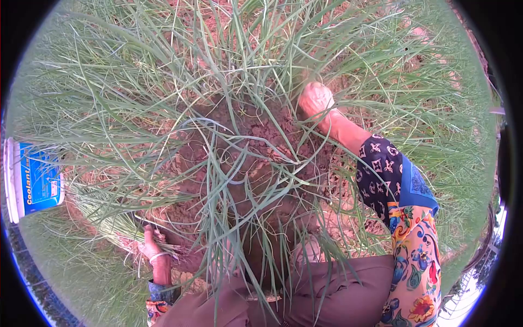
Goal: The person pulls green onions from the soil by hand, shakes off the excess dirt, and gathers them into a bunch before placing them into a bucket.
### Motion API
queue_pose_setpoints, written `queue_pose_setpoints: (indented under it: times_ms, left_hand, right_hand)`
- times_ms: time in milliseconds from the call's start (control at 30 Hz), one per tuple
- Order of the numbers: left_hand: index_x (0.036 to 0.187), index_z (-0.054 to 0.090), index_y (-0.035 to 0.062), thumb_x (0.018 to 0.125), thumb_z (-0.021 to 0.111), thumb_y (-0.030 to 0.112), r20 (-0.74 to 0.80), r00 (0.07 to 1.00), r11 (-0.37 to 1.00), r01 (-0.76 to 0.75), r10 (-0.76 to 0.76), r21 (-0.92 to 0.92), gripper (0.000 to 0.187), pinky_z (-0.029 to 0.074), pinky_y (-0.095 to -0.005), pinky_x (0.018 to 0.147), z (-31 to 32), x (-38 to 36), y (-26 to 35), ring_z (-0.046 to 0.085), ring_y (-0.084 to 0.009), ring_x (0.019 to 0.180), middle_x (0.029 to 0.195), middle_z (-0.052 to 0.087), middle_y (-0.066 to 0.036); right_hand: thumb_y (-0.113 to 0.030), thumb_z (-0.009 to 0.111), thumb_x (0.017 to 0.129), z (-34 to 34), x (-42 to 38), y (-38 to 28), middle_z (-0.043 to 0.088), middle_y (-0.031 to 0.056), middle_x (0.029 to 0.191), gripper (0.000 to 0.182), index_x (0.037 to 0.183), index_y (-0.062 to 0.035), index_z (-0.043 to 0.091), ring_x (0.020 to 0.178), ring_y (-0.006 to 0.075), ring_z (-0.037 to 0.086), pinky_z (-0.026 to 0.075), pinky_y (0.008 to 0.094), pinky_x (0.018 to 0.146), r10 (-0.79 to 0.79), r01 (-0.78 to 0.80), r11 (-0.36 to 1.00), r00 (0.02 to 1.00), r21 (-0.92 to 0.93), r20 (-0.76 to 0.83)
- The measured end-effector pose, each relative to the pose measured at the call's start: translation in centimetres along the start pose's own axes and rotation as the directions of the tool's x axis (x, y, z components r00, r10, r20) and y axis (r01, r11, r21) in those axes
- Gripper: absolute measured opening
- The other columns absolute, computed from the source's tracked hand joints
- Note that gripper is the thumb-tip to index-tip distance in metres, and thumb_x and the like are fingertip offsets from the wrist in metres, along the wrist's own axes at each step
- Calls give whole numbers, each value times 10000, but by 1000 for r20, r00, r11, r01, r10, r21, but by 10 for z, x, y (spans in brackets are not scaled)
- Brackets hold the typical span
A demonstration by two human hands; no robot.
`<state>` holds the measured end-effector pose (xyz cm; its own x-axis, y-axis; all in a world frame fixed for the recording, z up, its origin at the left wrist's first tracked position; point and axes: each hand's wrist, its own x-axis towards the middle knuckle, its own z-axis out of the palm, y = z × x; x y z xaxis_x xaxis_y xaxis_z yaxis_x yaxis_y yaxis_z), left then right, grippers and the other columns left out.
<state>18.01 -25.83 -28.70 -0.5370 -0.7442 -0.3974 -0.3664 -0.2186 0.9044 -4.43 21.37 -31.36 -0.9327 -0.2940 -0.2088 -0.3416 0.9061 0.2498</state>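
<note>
My left hand [152, 245] is at the lower left, its fingers closed round a bundle of spring onions [117, 226], with the pale root ends at the hand and green leaves spreading to the upper left. My right hand [317, 99] reaches in at the upper right, low among growing spring onion plants [245, 71]. It looks closed, back of the hand up; leaves and the hand itself hide what its fingers hold. Long onion leaves [223, 191] hang across the middle of the view, in front of the soil and my legs.
A white bucket with a blue "Coolant" label [41, 177] stands at the far left. Bare brown soil [261, 128] shows between my hands. My bent legs [338, 291] fill the bottom. Dense onion plants [436, 120] surround me on both sides.
</note>
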Motion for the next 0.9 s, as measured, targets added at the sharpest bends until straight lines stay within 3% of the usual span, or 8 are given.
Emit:
queue_pose_setpoints:
  times_ms: [33,133,267,433,567,667,800,900]
  left_hand:
    - [835,508,38,791,582,74,-18,1000,1000,1,-1,18,94,385,-231,356,0,1,-1,452,-108,402,554,497,-26]
    - [825,506,39,792,584,82,-5,1000,998,8,-7,55,95,382,-232,358,2,-3,4,452,-107,403,550,497,-24]
    - [816,503,45,793,589,87,-10,1000,997,-22,23,77,99,380,-233,361,4,-3,4,451,-105,402,544,494,-21]
    - [822,507,45,794,595,88,8,1000,998,-19,19,51,102,382,-231,360,-1,0,0,450,-103,399,542,495,-20]
    - [822,504,52,794,597,88,4,999,997,-37,37,67,104,376,-234,361,2,-3,3,447,-104,400,544,491,-19]
    - [834,497,55,792,600,90,-1,1000,999,-22,22,30,116,373,-236,364,2,-3,2,447,-106,404,547,487,-19]
    - [850,490,51,794,596,90,1,1000,999,-2,2,38,125,375,-236,368,4,-10,7,446,-108,407,555,487,-23]
    - [854,490,48,795,588,84,10,1000,1000,-11,11,23,121,377,-236,369,8,-15,9,447,-109,407,561,490,-27]
  right_hand:
    - [-128,553,752,2,-6,-3,586,118,808,101,759,-88,646,785,269,614,498,377,580,-61,54,997,989,-52,-134]
    - [-113,532,757,24,-6,-6,583,130,792,124,804,-64,636,735,291,617,497,387,567,116,-129,980,989,148,93]
    - [-99,511,763,35,-14,-2,599,191,774,145,782,-24,634,723,327,624,503,413,568,232,-215,954,971,208,-63]
    - [-155,593,691,34,-25,-1,607,264,757,220,756,53,624,785,395,610,500,426,670,614,-576,455,755,680,229]
    - [-129,551,733,39,-12,2,603,272,730,217,787,73,611,758,377,623,506,387,655,769,-677,319,593,663,236]
    - [-123,557,751,-18,-23,0,615,251,743,212,816,73,604,759,366,628,504,381,679,648,-549,-211,540,808,537]
    - [-122,586,750,10,-19,15,632,229,777,193,838,47,613,799,345,634,506,393,694,693,-562,263,675,784,252]
    - [-110,596,711,27,1,28,629,233,851,203,855,30,625,851,350,623,505,406,711,764,-688,255,574,679,294]
